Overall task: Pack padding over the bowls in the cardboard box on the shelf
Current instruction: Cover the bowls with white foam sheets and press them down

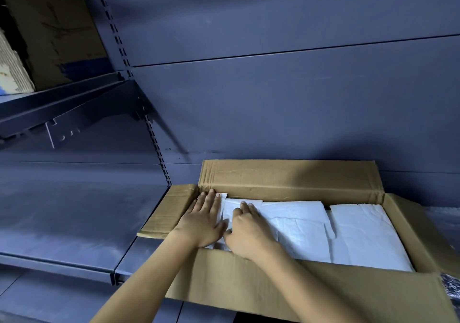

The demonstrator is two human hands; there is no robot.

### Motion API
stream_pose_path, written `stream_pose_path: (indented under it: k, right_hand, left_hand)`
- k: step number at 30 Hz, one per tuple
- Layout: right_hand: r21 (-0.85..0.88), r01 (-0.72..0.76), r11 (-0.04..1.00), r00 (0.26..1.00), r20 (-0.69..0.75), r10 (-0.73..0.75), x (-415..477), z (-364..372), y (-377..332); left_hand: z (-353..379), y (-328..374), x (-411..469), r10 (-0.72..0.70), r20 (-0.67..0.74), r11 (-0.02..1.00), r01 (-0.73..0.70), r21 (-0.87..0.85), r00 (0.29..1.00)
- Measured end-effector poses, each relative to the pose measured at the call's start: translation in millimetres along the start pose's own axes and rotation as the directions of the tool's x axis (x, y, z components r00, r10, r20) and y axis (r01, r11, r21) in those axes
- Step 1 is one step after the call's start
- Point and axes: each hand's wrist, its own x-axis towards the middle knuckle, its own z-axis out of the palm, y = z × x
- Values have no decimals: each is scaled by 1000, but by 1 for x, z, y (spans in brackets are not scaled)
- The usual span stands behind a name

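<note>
An open cardboard box sits on the dark metal shelf, its flaps folded outward. White padding sheets cover the whole inside, so no bowls show. My left hand lies flat, fingers spread, on the padding in the box's far-left corner. Right beside it, my right hand presses palm-down on the white sheets with fingers slightly curled. Neither hand grips anything.
The grey back panel rises right behind the box. An upper shelf at the top left carries another cardboard box. A slotted upright runs down to the box's left corner.
</note>
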Motion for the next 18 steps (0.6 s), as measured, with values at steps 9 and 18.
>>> stream_pose_path:
  k: [9,18]
  right_hand:
    - [33,0,999,1000,10,0,0,0,2]
    - [-142,70,987,993,105,-55,-40,-58,112]
  left_hand:
    - [-1,4,-2,-72,-28,995,74,63,997]
    - [-37,24,-11,212,-129,976,-216,-18,969]
